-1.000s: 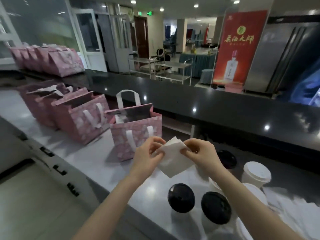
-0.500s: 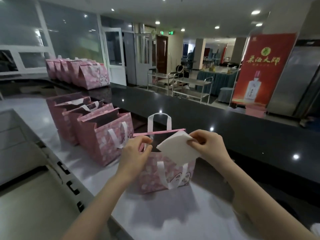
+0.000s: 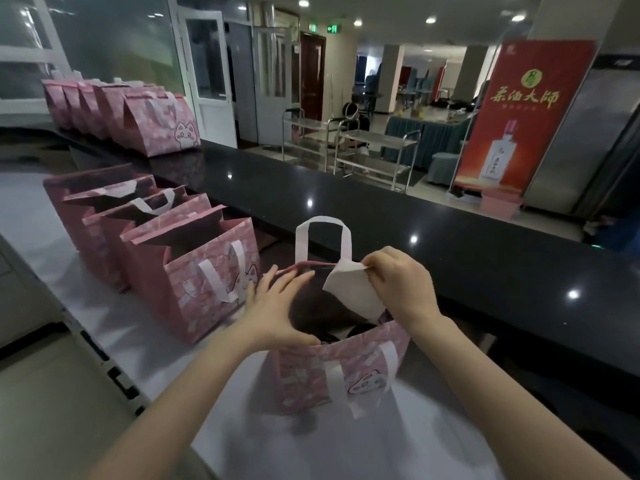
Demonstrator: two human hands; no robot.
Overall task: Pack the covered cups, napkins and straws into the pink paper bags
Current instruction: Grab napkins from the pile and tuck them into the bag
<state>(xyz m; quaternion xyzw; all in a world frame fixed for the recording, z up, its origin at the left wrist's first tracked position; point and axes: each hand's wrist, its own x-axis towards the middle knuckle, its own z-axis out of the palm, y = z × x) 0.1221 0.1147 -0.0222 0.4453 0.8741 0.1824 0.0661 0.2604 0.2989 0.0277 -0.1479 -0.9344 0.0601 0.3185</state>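
An open pink paper bag (image 3: 311,379) with white handles stands on the white counter in front of me. A dark cup lid (image 3: 315,311) shows inside it. My right hand (image 3: 401,285) pinches a folded white napkin (image 3: 353,292) by its top corner, and the napkin hangs partly inside the bag's mouth. My left hand (image 3: 277,306) rests on the bag's left rim with fingers spread, thumb on the near edge. No loose cups or straws are in view.
Three more open pink bags (image 3: 194,271) stand in a row to the left on the white counter (image 3: 346,445). Several closed pink bags (image 3: 156,123) sit on the raised black ledge (image 3: 450,244) behind. A red banner (image 3: 526,112) stands beyond.
The napkin went from both hands to my right hand alone and has dropped into the bag's mouth. My left hand moved to the bag's rim. The view turned left, away from the cups.
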